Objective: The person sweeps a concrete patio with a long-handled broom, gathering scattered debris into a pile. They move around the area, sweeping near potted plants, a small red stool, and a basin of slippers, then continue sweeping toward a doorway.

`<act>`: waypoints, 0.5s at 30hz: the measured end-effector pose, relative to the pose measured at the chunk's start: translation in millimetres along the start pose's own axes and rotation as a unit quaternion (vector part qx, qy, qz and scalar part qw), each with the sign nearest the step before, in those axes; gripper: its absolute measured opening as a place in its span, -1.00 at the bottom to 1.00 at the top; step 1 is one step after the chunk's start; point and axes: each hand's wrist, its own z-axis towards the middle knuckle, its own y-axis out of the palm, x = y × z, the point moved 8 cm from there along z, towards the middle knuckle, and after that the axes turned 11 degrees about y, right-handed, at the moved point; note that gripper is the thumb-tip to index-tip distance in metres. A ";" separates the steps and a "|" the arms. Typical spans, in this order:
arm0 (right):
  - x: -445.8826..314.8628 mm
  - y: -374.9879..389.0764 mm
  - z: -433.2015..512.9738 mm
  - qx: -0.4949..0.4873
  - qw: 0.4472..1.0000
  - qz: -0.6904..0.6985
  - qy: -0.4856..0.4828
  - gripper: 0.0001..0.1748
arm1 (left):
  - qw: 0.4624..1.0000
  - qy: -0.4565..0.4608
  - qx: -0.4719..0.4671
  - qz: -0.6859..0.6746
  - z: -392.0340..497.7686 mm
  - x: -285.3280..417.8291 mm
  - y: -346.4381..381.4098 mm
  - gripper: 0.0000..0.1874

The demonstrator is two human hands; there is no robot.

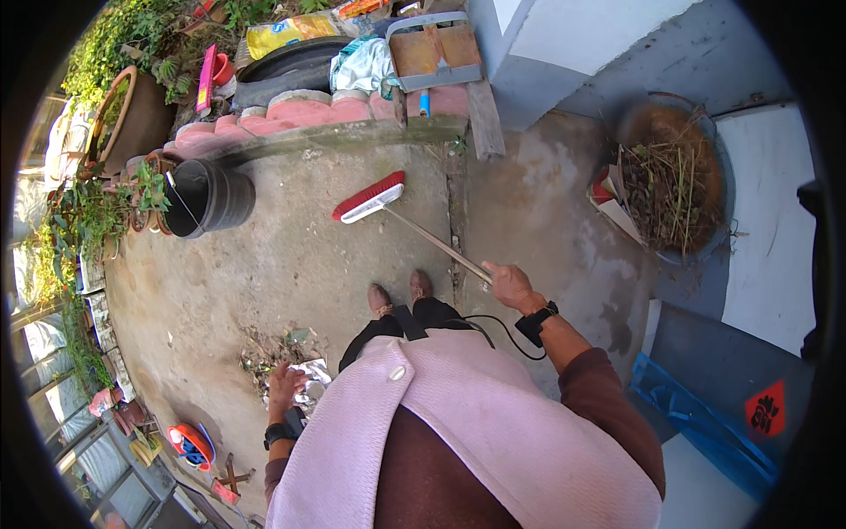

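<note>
My right hand (511, 287) is closed around the handle of a push broom (373, 202), whose white head and red bristles rest on the concrete floor (291, 264) ahead of my feet. Low on the other side, my left hand (285, 385) has its fingers apart and holds nothing that I can see. Behind and below that hand, a heap of dry leaves and litter (271, 354) lies on the ground, with crumpled silvery packaging (312, 380) at its edge.
A black bucket (210, 197) lies tipped near potted plants on the left. A long-handled dustpan (436, 56) leans at the pink scalloped border (301, 109). Right of me stands a round tub (687, 178) of dry stalks. An orange-red basin (192, 446) sits at lower left.
</note>
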 end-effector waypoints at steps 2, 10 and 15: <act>20.0 -31.8 -6.6 0.024 0.999 -0.019 0.013 -0.63 | 1.000 -0.004 0.019 -0.006 -1.8 -6.8 -5.7 -0.53; 31.2 -51.9 -29.6 0.036 0.991 0.110 0.063 -0.68 | 0.995 0.043 0.012 -0.085 -4.5 -0.4 -3.1 -0.53; 25.2 -60.1 9.1 0.095 0.995 0.035 0.007 -0.72 | 0.998 0.037 -0.006 -0.051 0.4 7.7 1.1 -0.53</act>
